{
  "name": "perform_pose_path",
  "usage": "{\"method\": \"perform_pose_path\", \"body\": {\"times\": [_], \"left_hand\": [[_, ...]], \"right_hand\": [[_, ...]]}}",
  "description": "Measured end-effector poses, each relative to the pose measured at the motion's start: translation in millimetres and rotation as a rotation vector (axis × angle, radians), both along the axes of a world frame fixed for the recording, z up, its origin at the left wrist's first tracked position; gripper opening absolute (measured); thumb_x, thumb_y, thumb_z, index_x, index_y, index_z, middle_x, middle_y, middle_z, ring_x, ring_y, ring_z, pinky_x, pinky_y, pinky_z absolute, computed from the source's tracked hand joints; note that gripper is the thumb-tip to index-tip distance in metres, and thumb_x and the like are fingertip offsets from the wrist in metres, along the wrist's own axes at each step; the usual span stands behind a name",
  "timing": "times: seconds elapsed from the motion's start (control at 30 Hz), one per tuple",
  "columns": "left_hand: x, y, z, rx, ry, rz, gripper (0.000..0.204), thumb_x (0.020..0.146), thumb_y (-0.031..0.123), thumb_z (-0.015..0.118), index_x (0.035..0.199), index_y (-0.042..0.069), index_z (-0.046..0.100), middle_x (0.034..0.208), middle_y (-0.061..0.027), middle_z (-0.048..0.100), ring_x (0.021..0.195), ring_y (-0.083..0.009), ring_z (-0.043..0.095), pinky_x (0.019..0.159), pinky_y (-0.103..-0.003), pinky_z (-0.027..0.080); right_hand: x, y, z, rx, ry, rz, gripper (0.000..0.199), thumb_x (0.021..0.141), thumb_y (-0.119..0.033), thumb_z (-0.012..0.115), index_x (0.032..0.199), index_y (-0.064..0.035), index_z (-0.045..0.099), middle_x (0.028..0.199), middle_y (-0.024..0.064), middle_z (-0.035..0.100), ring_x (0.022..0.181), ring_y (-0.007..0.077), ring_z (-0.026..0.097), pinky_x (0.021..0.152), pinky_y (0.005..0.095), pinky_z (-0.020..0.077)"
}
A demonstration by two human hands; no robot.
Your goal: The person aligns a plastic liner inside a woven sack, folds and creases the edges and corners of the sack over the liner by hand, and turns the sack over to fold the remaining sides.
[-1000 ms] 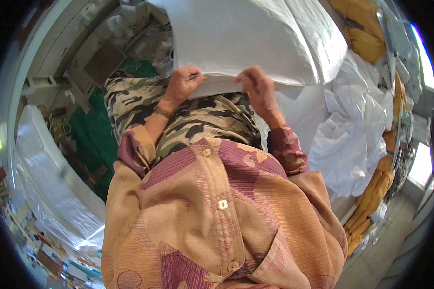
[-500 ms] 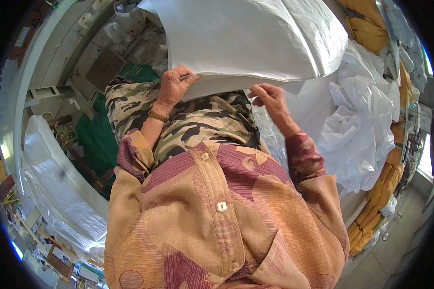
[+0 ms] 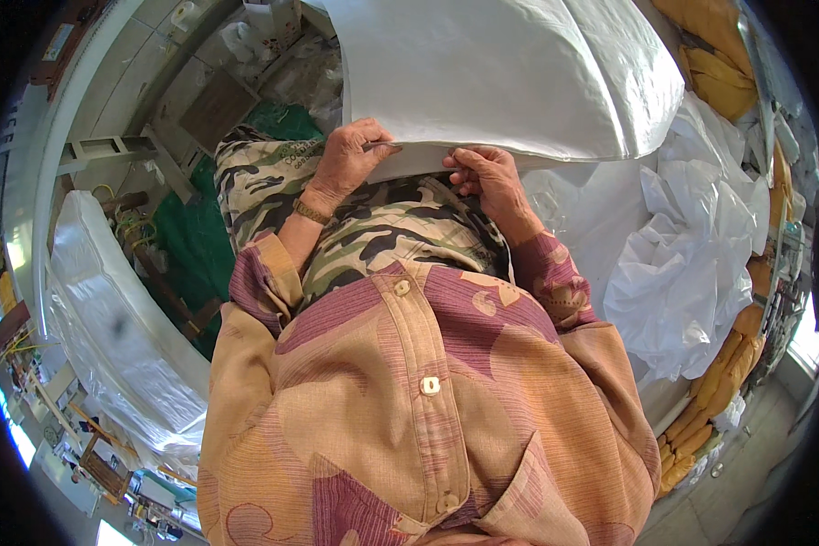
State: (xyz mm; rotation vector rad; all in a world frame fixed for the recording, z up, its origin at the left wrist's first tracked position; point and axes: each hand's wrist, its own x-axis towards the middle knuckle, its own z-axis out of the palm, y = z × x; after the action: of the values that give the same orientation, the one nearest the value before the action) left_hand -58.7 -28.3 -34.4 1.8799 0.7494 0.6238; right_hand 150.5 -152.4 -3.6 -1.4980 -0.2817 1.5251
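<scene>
A large white sheet (image 3: 491, 73), which looks like smooth plastic or woven cloth, spreads from the far side down to my lap. Its near hem runs between my two hands. My left hand (image 3: 350, 159) is closed at the hem, and a thin dark metal tool (image 3: 382, 145) pokes out from its fingers. On the other side, my right hand (image 3: 490, 182) is closed in a pinch, with thumb and forefinger right at the hem. Whatever lies between those fingertips is too small to make out. Camouflage trousers (image 3: 373, 238) cover my lap under the hem.
Crumpled white sheeting (image 3: 678, 264) lies at the right, beside stacked yellow bundles (image 3: 714, 391). A long roll wrapped in clear plastic (image 3: 118, 318) lies at the left. Green sheeting (image 3: 196, 237) and a grey metal frame (image 3: 109, 153) are near my left knee.
My right hand has moved left and up to the hem, closer to my left hand. The left hand keeps its hold. The whole view has shifted slightly.
</scene>
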Motion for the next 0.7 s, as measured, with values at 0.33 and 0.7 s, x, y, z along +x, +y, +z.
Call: {"method": "perform_pose_path", "body": {"times": [0.33, 0.7], "left_hand": [[-3.5, 0.3, -0.9, -0.006, -0.004, -0.013, 0.017, 0.084, 0.014, 0.074, 0.087, -0.001, 0.067, 0.078, -0.0055, 0.062, 0.071, -0.014, 0.057, 0.065, -0.028, 0.046], [3.0, 4.0, -5.3, 0.041, -0.015, 0.011, 0.01, 0.081, 0.006, 0.071, 0.085, -0.001, 0.066, 0.077, -0.0116, 0.061, 0.066, -0.0215, 0.059, 0.06, -0.032, 0.047]], "right_hand": [[-2.9, 8.5, 2.2, -0.002, 0.056, 0.069, 0.021, 0.094, -0.02, 0.062, 0.101, -0.0001, 0.064, 0.091, 0.0079, 0.069, 0.065, 0.0079, 0.061, 0.053, 0.0197, 0.049], [-2.2, 9.1, 1.9, 0.04, 0.02, -0.003, 0.027, 0.093, -0.02, 0.061, 0.108, 0.003, 0.061, 0.097, 0.012, 0.07, 0.069, 0.0118, 0.064, 0.054, 0.0232, 0.0538]]}}
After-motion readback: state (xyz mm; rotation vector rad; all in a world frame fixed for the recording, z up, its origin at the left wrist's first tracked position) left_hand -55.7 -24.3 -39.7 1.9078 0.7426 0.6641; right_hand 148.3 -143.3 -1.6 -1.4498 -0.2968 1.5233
